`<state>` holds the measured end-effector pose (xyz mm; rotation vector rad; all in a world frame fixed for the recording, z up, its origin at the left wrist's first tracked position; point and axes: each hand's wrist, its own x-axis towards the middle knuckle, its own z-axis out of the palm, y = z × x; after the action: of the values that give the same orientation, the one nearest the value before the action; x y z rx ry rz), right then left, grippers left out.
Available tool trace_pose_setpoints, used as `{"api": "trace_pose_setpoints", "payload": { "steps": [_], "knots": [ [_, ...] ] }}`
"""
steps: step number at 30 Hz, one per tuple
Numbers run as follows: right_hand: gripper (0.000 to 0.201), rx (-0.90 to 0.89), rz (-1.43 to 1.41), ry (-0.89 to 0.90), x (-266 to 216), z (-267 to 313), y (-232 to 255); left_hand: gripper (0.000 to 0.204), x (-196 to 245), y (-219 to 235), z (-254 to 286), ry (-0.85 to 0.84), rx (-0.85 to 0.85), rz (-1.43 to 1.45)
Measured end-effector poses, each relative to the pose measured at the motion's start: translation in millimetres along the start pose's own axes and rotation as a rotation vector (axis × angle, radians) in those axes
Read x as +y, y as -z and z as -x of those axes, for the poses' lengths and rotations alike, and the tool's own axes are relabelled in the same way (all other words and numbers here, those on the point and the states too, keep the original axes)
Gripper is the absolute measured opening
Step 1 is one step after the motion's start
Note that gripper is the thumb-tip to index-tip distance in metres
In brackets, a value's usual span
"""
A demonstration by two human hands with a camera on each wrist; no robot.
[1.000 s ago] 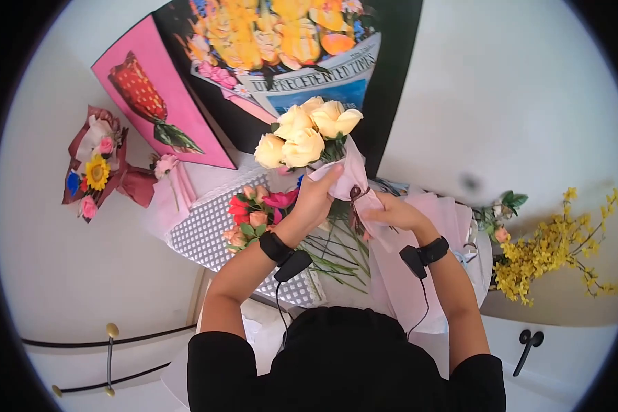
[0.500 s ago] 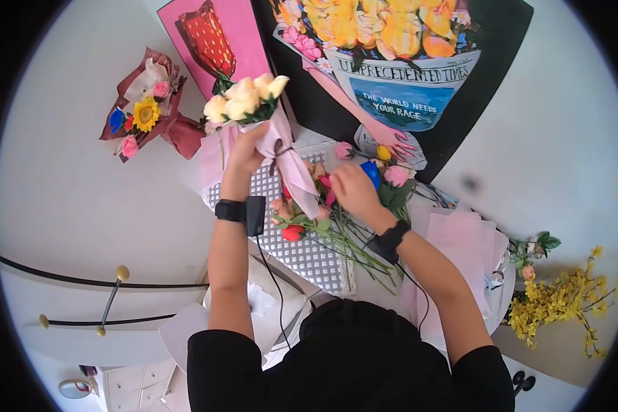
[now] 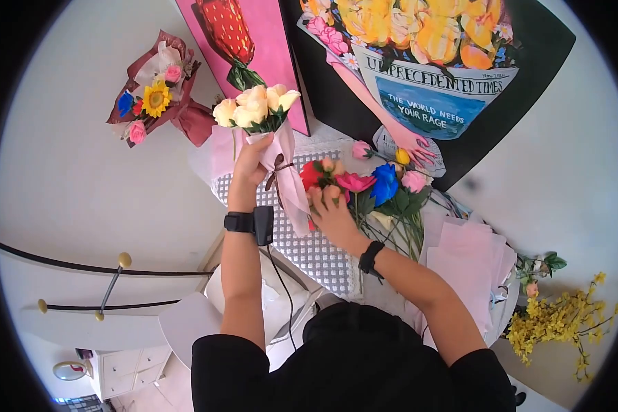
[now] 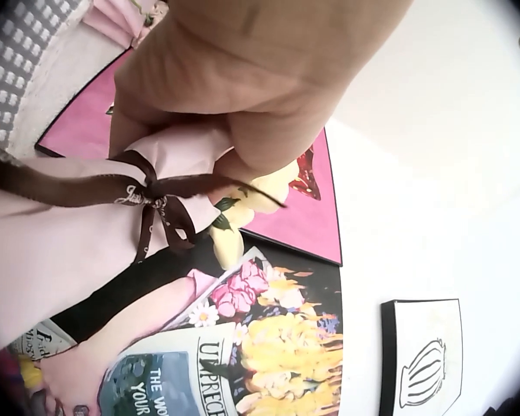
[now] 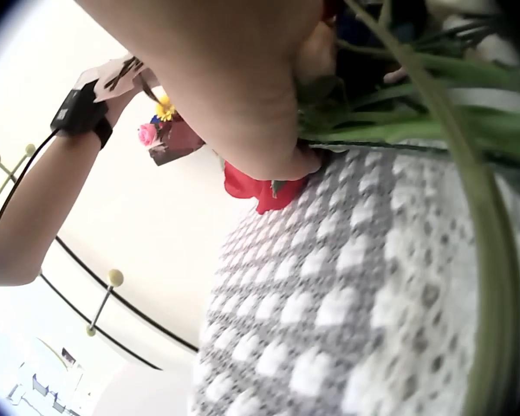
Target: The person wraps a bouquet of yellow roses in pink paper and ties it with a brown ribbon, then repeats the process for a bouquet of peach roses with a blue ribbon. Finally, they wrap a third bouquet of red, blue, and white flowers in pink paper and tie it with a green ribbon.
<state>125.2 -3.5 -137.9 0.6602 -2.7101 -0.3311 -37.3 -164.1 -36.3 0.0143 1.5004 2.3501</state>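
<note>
In the head view my left hand [image 3: 253,163] grips a bouquet of cream roses [image 3: 253,108] upright by its pink wrapping paper [image 3: 290,180]. A brown ribbon bow [image 4: 147,192] ties the paper just below the hand, as the left wrist view shows. My right hand [image 3: 336,218] is low over the table, its curled fingers around loose flowers with peach and red blooms [image 3: 312,177]. Close to its fingertips in the right wrist view are a red rose [image 5: 264,192] and green stems [image 5: 399,130]. A magenta flower [image 3: 356,182] and a blue flower [image 3: 384,184] lie just beyond.
A grey-and-white patterned mat [image 3: 323,264] covers part of the table. Sheets of pink paper [image 3: 460,268] are stacked at right, near yellow blossom branches [image 3: 553,319]. Two paintings stand behind, including a black-edged flower picture [image 3: 426,96]. A dark-red wrapped bouquet [image 3: 196,125] hangs at left.
My left hand has carried the bouquet leftward, away from the right hand, which let go of it and went down to the loose flowers. The red and peach blooms have shifted. The head view has turned.
</note>
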Motion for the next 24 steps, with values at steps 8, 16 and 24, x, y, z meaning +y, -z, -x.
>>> {"api": "trace_pose_setpoints", "payload": {
  "steps": [8, 16, 24],
  "knots": [
    [0.057, 0.141, -0.006, -0.473, 80, 8, 4, 0.029, -57, 30, 7, 0.016, 0.057, 0.185],
    [0.062, 0.144, -0.068, -0.477, 98, 19, 1, 0.025, -169, 38, 4, 0.325, 0.141, 0.206],
    [0.052, 0.18, -0.088, -0.073, 68, 24, 5, 0.079, -144, 10, -38, -0.221, 1.324, -0.72]
  ]
}}
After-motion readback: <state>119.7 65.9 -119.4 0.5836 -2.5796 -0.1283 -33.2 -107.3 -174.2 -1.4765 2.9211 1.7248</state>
